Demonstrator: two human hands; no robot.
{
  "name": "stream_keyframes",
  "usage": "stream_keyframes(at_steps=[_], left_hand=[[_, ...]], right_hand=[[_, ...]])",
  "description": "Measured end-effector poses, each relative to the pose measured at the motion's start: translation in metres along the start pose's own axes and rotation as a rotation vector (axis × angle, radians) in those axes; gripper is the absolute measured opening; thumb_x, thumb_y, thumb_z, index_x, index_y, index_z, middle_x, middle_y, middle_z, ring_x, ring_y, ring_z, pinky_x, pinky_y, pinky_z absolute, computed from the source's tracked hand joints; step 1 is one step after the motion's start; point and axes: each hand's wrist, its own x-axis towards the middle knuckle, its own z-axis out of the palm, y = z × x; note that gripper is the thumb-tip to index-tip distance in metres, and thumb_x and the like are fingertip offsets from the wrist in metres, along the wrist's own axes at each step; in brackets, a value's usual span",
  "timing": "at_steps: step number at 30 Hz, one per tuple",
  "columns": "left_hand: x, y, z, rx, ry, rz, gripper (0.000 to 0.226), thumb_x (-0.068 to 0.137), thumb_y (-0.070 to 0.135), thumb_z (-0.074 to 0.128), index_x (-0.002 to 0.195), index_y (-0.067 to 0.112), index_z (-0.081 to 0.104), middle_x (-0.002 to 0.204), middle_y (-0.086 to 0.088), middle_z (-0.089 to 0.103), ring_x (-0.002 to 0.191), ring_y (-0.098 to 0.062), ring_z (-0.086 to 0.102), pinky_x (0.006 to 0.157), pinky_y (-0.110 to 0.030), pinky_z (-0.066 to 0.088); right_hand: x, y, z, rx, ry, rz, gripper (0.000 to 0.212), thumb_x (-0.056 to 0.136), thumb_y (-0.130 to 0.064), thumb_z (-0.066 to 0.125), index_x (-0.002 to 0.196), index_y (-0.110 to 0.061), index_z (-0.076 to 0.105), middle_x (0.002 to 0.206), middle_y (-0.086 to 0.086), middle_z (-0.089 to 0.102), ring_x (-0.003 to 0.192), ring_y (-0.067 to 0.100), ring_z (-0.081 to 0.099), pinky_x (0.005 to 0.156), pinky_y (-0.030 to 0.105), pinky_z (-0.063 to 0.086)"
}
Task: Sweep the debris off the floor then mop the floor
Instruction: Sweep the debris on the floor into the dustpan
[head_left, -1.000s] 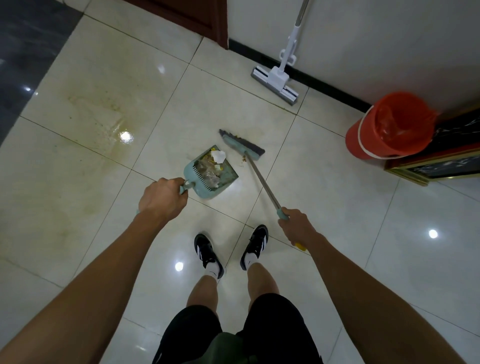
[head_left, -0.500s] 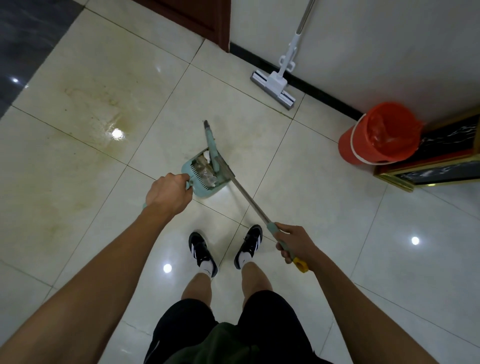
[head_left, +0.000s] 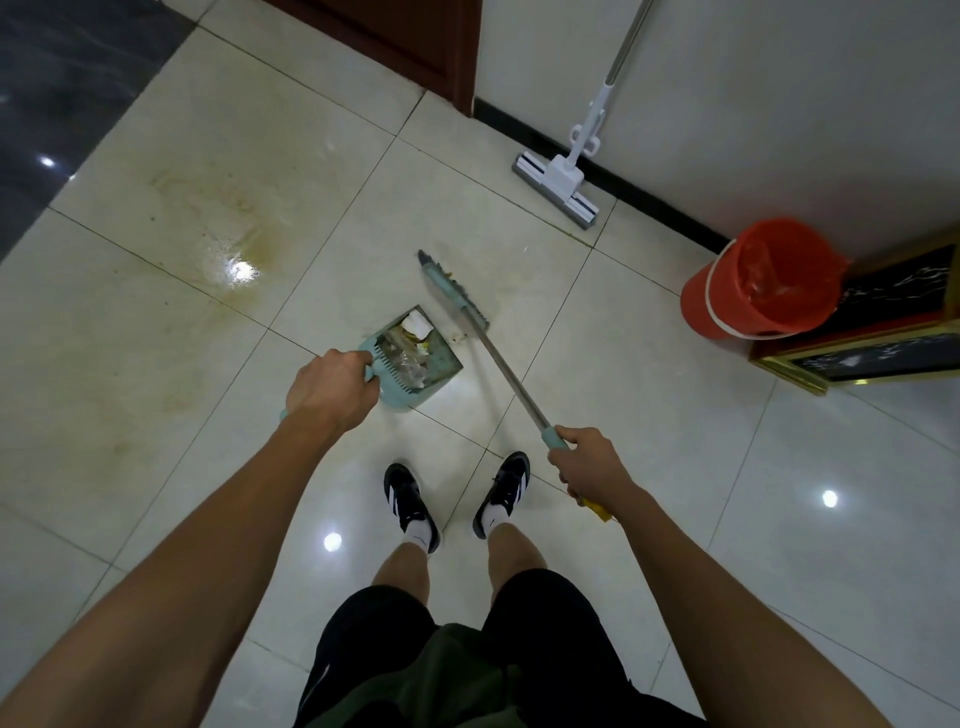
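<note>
A: Entry. Left hand (head_left: 332, 387) curls round the handle of the teal dustpan (head_left: 415, 364), which rests on the tiled floor (head_left: 649, 415) holding the debris (head_left: 413, 340): a white scrap and mixed bits.

B: And the broom (head_left: 454, 296)?

A: Right hand (head_left: 592, 460) grips its handle near the end. Half a second ago the head lay across the pan's mouth; now it is on the floor just beyond the pan, apart from it.

B: The mop (head_left: 556, 187)?

A: Unchanged, propped against the wall, near the red bucket (head_left: 763, 283). A yellowish wet stain (head_left: 228, 244) lies on the tiles, to the pan's left.
</note>
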Motion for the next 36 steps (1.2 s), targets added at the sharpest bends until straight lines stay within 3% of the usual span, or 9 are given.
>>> stream_keyframes(at_steps=[5,11,15,19,23,26,30,33,36], left_hand=[[-0.005,-0.014,0.006,-0.024,-0.001,-0.029,0.028,0.094,0.037,0.053,0.113,0.024,0.069,0.088,-0.009,0.066,0.071,-0.027,0.054,0.064,-0.034,0.047],[-0.011,-0.026,0.003,0.000,-0.002,-0.006,0.029,0.094,0.038,0.053,0.115,0.025,0.069,0.086,-0.008,0.066,0.073,-0.029,0.060,0.065,-0.036,0.053],[-0.015,-0.040,0.002,-0.033,-0.001,-0.077,0.025,0.093,0.037,0.055,0.111,0.027,0.070,0.083,-0.005,0.062,0.072,-0.027,0.057,0.062,-0.034,0.046],[-0.022,-0.046,0.014,-0.042,0.004,-0.094,0.024,0.095,0.037,0.055,0.109,0.025,0.070,0.080,-0.003,0.057,0.070,-0.026,0.054,0.061,-0.033,0.043],[-0.025,-0.047,0.021,-0.068,0.004,-0.080,0.025,0.094,0.037,0.054,0.110,0.025,0.069,0.085,-0.006,0.063,0.073,-0.029,0.057,0.061,-0.034,0.047],[-0.025,-0.055,0.019,-0.089,0.008,-0.077,0.027,0.093,0.039,0.054,0.110,0.026,0.069,0.085,-0.006,0.062,0.075,-0.031,0.059,0.065,-0.035,0.050],[-0.037,-0.064,0.017,-0.081,0.011,-0.065,0.028,0.093,0.038,0.054,0.112,0.025,0.070,0.081,-0.003,0.056,0.073,-0.028,0.056,0.063,-0.033,0.047],[-0.049,-0.064,0.019,-0.085,-0.009,-0.060,0.028,0.093,0.037,0.053,0.112,0.025,0.070,0.082,-0.002,0.054,0.074,-0.029,0.056,0.064,-0.033,0.047],[-0.062,-0.067,0.020,-0.087,-0.017,-0.081,0.029,0.093,0.037,0.053,0.114,0.025,0.069,0.084,-0.003,0.054,0.079,-0.031,0.060,0.066,-0.033,0.050]], right_hand=[[0.013,-0.004,0.005,-0.179,0.033,-0.060,0.051,0.094,-0.017,0.056,0.144,-0.015,0.050,0.095,0.007,0.063,0.068,0.025,0.064,0.054,0.034,0.059],[0.030,-0.019,0.028,-0.255,-0.067,-0.068,0.042,0.097,-0.016,0.055,0.137,-0.006,0.053,0.107,0.012,0.061,0.081,0.026,0.064,0.063,0.031,0.055],[0.014,-0.016,0.045,-0.148,-0.131,-0.021,0.043,0.097,-0.014,0.053,0.139,-0.004,0.051,0.095,0.009,0.060,0.066,0.014,0.055,0.055,0.024,0.045],[-0.005,-0.007,0.052,0.023,-0.211,0.068,0.032,0.097,-0.012,0.053,0.127,-0.001,0.059,0.069,0.011,0.053,0.048,0.017,0.045,0.046,0.027,0.041],[-0.027,0.005,0.044,0.233,-0.281,0.179,0.020,0.096,-0.023,0.059,0.108,-0.013,0.072,0.058,0.008,0.051,0.044,0.018,0.042,0.043,0.025,0.037],[-0.038,0.013,0.032,0.344,-0.262,0.200,0.020,0.094,-0.017,0.059,0.102,-0.029,0.073,0.060,0.008,0.050,0.045,0.018,0.039,0.042,0.023,0.034],[-0.041,0.011,0.020,0.340,-0.185,0.173,0.030,0.092,-0.014,0.059,0.118,-0.026,0.069,0.062,0.009,0.051,0.041,0.018,0.039,0.041,0.022,0.034],[-0.038,0.006,0.022,0.231,-0.138,0.114,0.047,0.092,-0.015,0.058,0.138,-0.024,0.056,0.063,0.012,0.052,0.042,0.019,0.040,0.040,0.024,0.035],[-0.034,0.000,0.032,0.090,-0.080,0.070,0.054,0.092,-0.015,0.057,0.145,-0.024,0.049,0.063,0.009,0.053,0.041,0.017,0.040,0.040,0.023,0.035]])
